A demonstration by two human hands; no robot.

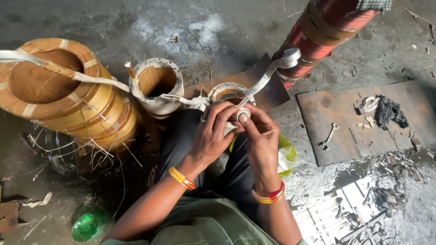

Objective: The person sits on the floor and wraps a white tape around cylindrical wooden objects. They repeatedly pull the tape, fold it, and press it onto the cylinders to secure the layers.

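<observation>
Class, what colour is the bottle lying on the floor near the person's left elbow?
Green bottle, translucent; seen in the head view, the only one.

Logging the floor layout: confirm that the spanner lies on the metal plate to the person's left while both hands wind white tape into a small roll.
Wrong side. The head view shows the spanner on the metal plate to the person's right. The rest holds: the left hand and right hand wind the white tape into a small roll.

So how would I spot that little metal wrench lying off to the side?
Start at the flat rusty metal sheet on the floor to the person's right. Near its left edge lies the small silvery wrench, angled. Unlike the black rag and pale scraps beside it, it is slim, shiny and ring-ended.
</observation>
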